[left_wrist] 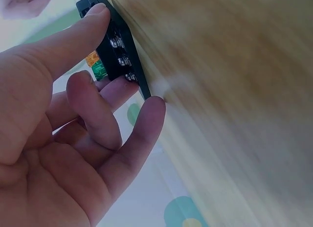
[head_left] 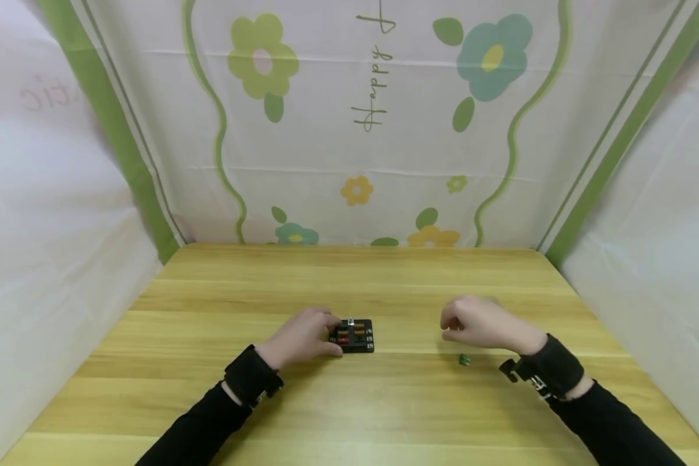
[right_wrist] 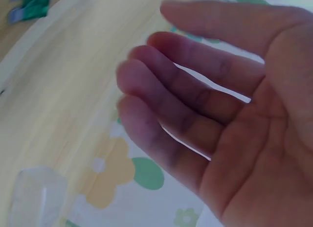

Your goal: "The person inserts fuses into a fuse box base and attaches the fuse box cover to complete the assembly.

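Observation:
On the table lies a small black fuse block [head_left: 353, 348] with coloured blade fuses in it, a red fuse [head_left: 342, 340] among them, and silver terminals along its sides. My left hand [head_left: 304, 336] grips its left end between thumb and fingers. The left wrist view shows the thumb on one edge, and an orange fuse [left_wrist: 91, 58] and a green fuse [left_wrist: 99, 70] standing out from the block. Holding nothing, my right hand [head_left: 483, 322] hovers over the table with loosely curled fingers. Just below it lies a loose green blade fuse [head_left: 464, 360], its metal prongs visible in the right wrist view.
The wooden table [head_left: 210, 401] carries these things. A clear plastic piece [right_wrist: 39, 195] shows at the lower left of the right wrist view. Behind the table hangs a white flowered cloth [head_left: 314, 149], with white cloth sides at left and right.

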`<action>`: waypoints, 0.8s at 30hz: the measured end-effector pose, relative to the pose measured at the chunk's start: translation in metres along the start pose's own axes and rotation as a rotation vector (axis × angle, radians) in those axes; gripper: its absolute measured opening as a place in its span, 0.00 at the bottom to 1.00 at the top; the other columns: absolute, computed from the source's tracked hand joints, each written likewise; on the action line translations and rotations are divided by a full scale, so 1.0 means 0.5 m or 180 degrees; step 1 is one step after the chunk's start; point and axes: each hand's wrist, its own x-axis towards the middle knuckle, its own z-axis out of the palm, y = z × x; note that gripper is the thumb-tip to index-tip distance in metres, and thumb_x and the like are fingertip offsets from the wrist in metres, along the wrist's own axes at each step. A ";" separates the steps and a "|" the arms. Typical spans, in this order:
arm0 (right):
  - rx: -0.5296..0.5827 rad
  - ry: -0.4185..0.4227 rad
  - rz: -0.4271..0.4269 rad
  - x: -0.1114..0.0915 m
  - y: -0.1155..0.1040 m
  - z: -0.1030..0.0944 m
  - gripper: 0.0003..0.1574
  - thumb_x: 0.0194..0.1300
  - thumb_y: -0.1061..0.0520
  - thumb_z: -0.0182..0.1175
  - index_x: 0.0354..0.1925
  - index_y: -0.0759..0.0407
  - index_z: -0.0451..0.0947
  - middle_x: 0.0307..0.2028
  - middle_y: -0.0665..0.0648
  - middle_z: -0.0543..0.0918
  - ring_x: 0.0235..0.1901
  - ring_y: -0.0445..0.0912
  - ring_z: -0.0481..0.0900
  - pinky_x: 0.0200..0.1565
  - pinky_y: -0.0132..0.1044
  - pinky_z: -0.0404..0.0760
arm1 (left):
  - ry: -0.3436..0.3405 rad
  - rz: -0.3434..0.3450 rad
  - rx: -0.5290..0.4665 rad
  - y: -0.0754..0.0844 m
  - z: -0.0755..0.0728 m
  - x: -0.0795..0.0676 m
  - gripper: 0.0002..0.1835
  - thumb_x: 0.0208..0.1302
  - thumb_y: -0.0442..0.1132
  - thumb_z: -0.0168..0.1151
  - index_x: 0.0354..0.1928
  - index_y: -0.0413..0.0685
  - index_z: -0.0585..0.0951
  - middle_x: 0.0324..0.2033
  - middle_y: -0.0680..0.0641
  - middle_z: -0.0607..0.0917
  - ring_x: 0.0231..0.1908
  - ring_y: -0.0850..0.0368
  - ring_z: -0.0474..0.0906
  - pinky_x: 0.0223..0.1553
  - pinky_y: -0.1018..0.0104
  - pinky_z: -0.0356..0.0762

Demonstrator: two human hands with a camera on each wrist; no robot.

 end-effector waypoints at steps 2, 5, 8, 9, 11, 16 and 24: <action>0.0066 -0.0101 0.0046 -0.009 0.004 -0.002 0.06 0.58 0.53 0.67 0.27 0.45 0.79 0.24 0.38 0.72 0.23 0.33 0.69 0.27 0.30 0.70 | 0.0009 0.0009 0.0015 -0.001 0.000 0.001 0.32 0.53 0.53 0.70 0.56 0.40 0.79 0.48 0.47 0.80 0.45 0.56 0.77 0.45 0.65 0.72; 0.0148 -0.0210 0.0080 -0.022 0.008 0.000 0.12 0.55 0.47 0.69 0.23 0.40 0.75 0.19 0.37 0.70 0.19 0.32 0.67 0.24 0.29 0.68 | 0.0019 0.0018 0.0021 -0.002 0.002 0.001 0.31 0.53 0.53 0.70 0.55 0.41 0.79 0.47 0.48 0.80 0.44 0.57 0.77 0.44 0.66 0.72; 0.0196 -0.0265 0.0124 -0.032 0.013 0.007 0.17 0.50 0.41 0.71 0.20 0.40 0.72 0.17 0.37 0.69 0.17 0.32 0.65 0.23 0.29 0.66 | 0.0026 0.0023 0.0033 -0.001 0.002 0.001 0.31 0.53 0.52 0.70 0.55 0.41 0.79 0.48 0.47 0.80 0.44 0.57 0.77 0.44 0.66 0.72; 0.0219 -0.0274 0.0127 -0.034 0.016 0.010 0.18 0.49 0.40 0.71 0.20 0.41 0.71 0.17 0.38 0.69 0.17 0.32 0.64 0.23 0.29 0.65 | 0.0026 0.0020 0.0032 -0.001 0.002 0.001 0.31 0.53 0.52 0.70 0.55 0.41 0.79 0.48 0.47 0.80 0.45 0.57 0.77 0.45 0.66 0.72; 0.0298 -0.0325 0.0150 -0.038 0.021 0.015 0.20 0.46 0.38 0.72 0.20 0.43 0.72 0.17 0.38 0.69 0.17 0.32 0.64 0.23 0.29 0.65 | 0.0030 0.0015 0.0036 -0.001 0.001 0.001 0.31 0.53 0.53 0.70 0.55 0.41 0.79 0.48 0.47 0.80 0.46 0.56 0.77 0.45 0.66 0.72; 0.0534 -0.0471 0.0258 -0.047 0.031 0.024 0.23 0.43 0.38 0.73 0.22 0.49 0.73 0.18 0.40 0.70 0.18 0.32 0.65 0.30 0.32 0.69 | 0.0033 0.0030 0.0031 -0.002 0.000 0.001 0.31 0.53 0.53 0.70 0.54 0.40 0.79 0.48 0.47 0.80 0.44 0.56 0.77 0.44 0.66 0.72; 0.0699 -0.0566 0.0388 -0.049 0.040 0.037 0.20 0.45 0.42 0.74 0.23 0.49 0.73 0.19 0.41 0.71 0.20 0.34 0.66 0.25 0.31 0.68 | 0.0028 0.0053 0.0052 -0.001 0.001 0.001 0.32 0.53 0.53 0.70 0.55 0.40 0.79 0.49 0.47 0.80 0.46 0.55 0.77 0.45 0.65 0.72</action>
